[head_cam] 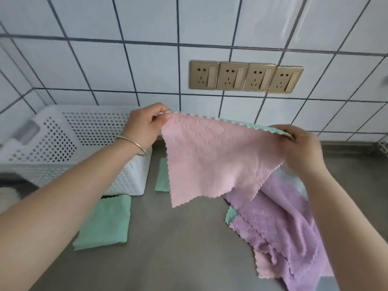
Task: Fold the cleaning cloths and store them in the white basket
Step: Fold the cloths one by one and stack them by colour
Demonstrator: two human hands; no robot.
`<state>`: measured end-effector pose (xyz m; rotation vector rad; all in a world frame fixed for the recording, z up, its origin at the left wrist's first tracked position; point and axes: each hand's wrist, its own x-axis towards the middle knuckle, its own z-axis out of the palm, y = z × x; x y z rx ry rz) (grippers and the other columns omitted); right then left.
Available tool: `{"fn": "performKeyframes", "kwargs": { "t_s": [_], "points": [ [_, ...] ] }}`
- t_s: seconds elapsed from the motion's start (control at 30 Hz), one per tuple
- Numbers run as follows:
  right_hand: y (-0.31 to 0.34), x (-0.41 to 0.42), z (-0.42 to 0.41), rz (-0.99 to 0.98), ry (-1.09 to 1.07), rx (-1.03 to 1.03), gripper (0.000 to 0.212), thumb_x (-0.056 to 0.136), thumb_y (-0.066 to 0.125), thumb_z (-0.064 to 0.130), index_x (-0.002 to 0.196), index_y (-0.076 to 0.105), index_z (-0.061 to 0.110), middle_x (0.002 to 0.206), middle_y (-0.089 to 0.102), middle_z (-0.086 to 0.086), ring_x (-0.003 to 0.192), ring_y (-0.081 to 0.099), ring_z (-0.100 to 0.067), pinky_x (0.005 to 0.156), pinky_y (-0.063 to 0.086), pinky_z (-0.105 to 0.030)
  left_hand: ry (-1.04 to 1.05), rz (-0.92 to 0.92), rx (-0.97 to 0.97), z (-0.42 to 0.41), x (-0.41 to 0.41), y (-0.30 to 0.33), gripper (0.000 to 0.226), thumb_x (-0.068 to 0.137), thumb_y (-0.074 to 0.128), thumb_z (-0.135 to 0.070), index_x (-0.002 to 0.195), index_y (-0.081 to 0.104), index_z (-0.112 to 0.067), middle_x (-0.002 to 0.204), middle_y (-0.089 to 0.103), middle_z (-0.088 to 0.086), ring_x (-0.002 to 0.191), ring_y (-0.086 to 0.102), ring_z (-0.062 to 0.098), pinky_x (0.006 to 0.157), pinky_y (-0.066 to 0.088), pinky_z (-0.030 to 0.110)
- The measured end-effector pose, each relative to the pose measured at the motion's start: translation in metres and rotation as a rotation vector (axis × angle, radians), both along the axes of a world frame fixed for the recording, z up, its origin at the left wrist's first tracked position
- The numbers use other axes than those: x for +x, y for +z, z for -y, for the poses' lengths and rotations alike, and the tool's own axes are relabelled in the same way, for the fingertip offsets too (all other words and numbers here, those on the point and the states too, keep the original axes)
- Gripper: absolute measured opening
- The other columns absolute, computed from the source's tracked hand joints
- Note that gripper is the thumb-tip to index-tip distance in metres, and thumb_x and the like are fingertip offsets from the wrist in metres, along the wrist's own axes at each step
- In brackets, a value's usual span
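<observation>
A pink cleaning cloth hangs in the air above the grey counter. My left hand pinches its upper left corner and my right hand grips its upper right corner. A green edge shows along the cloth's top, behind the pink. The white perforated basket stands at the left against the tiled wall, close beside my left wrist. A folded green cloth lies in front of the basket. Another green cloth lies partly hidden behind the pink one. A loose heap of purple cloths lies under my right arm.
The grey counter runs to a tiled wall with a row of gold sockets. A pink cloth corner and a green corner poke out of the purple heap. A white object sits at the far left.
</observation>
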<state>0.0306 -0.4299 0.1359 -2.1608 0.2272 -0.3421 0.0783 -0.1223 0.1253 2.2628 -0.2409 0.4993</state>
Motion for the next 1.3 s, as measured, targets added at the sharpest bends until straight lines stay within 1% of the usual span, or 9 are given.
{"fn": "performKeyframes", "kwargs": {
  "t_s": [0.1, 0.2, 0.37, 0.47, 0.6, 0.73, 1.0, 1.13, 1.3],
  "points": [
    [0.006, -0.020, -0.021, 0.024, 0.078, -0.027, 0.039, 0.087, 0.042, -0.002, 0.095, 0.064, 0.029, 0.075, 0.059, 0.017, 0.056, 0.054, 0.009, 0.046, 0.036, 0.000, 0.002, -0.049, 0.015, -0.032, -0.033, 0.006, 0.018, 0.090, 0.054, -0.017, 0.101, 0.066, -0.010, 0.085, 0.062, 0.001, 0.063, 0.053, -0.006, 0.063, 0.037, 0.007],
    [0.000, -0.050, -0.031, -0.034, 0.224, -0.111, 0.042, 0.088, 0.044, -0.005, 0.087, 0.061, 0.033, 0.076, 0.063, 0.014, 0.066, 0.055, 0.000, 0.056, 0.041, -0.007, -0.107, -0.199, 0.015, -0.059, -0.077, -0.004, 0.015, 0.082, 0.048, -0.037, 0.089, 0.061, -0.032, 0.076, 0.065, -0.015, 0.067, 0.054, -0.001, 0.065, 0.038, 0.009],
    [-0.062, -0.099, -0.038, -0.433, 0.443, -0.119, 0.044, 0.090, 0.051, 0.001, 0.079, 0.061, 0.042, 0.056, 0.063, 0.028, 0.054, 0.057, 0.006, 0.053, 0.044, -0.008, -0.170, -0.485, 0.070, -0.084, -0.148, -0.069, 0.023, 0.087, 0.051, -0.035, 0.075, 0.059, -0.052, 0.071, 0.064, -0.008, 0.061, 0.051, 0.008, 0.055, 0.033, 0.009],
    [-0.113, -0.125, -0.038, -0.648, 0.497, -0.093, 0.043, 0.090, 0.051, -0.002, 0.080, 0.060, 0.039, 0.051, 0.060, 0.030, 0.057, 0.054, 0.018, 0.056, 0.040, -0.003, -0.214, -0.707, 0.154, -0.089, -0.182, -0.119, 0.048, 0.093, 0.051, -0.019, 0.076, 0.053, -0.064, 0.068, 0.059, -0.029, 0.064, 0.052, -0.003, 0.059, 0.035, 0.007],
    [-0.175, -0.159, -0.032, -0.813, 0.576, -0.161, 0.063, 0.087, 0.059, 0.005, 0.058, 0.056, 0.061, 0.078, 0.060, 0.032, 0.074, 0.055, 0.021, 0.069, 0.037, 0.004, -0.265, -0.955, 0.269, -0.090, -0.220, -0.165, 0.038, 0.093, 0.050, -0.026, 0.065, 0.053, -0.051, 0.065, 0.058, -0.035, 0.062, 0.051, -0.006, 0.058, 0.034, 0.008],
    [-0.200, -0.176, -0.030, -0.916, 0.751, -0.379, 0.051, 0.087, 0.055, 0.020, 0.048, 0.051, 0.052, 0.049, 0.052, 0.032, 0.058, 0.050, 0.012, 0.060, 0.033, -0.008, -0.357, -1.103, 0.402, -0.087, -0.235, -0.185, 0.036, 0.092, 0.047, -0.029, 0.059, 0.046, -0.040, 0.064, 0.052, -0.016, 0.059, 0.043, -0.004, 0.056, 0.032, 0.011],
    [-0.211, -0.148, -0.030, -0.899, 0.616, -0.338, 0.043, 0.091, 0.055, 0.025, 0.050, 0.041, 0.027, 0.047, 0.040, 0.007, 0.045, 0.034, -0.001, 0.051, 0.024, -0.021, -0.294, -1.101, 0.465, -0.085, -0.198, -0.189, 0.025, 0.094, 0.042, -0.028, 0.072, 0.048, -0.036, 0.075, 0.057, -0.013, 0.068, 0.050, 0.005, 0.065, 0.039, 0.019],
    [-0.214, -0.119, -0.035, -0.803, 0.514, -0.408, 0.032, 0.093, 0.051, 0.030, 0.062, 0.046, 0.021, 0.058, 0.048, 0.005, 0.053, 0.042, -0.006, 0.049, 0.028, -0.019, -0.163, -0.983, 0.457, -0.077, -0.161, -0.195, 0.020, 0.095, 0.040, -0.024, 0.097, 0.059, -0.019, 0.091, 0.064, 0.005, 0.084, 0.059, 0.021, 0.073, 0.043, 0.029],
    [-0.227, -0.094, -0.040, -0.746, 0.416, -0.425, 0.025, 0.092, 0.052, 0.031, 0.070, 0.052, 0.019, 0.076, 0.060, -0.005, 0.074, 0.054, -0.022, 0.062, 0.036, -0.030, -0.021, -0.919, 0.444, -0.068, -0.132, -0.212, 0.025, 0.094, 0.041, -0.018, 0.110, 0.060, -0.015, 0.107, 0.065, 0.011, 0.089, 0.058, 0.025, 0.071, 0.037, 0.024]
  ]
}}
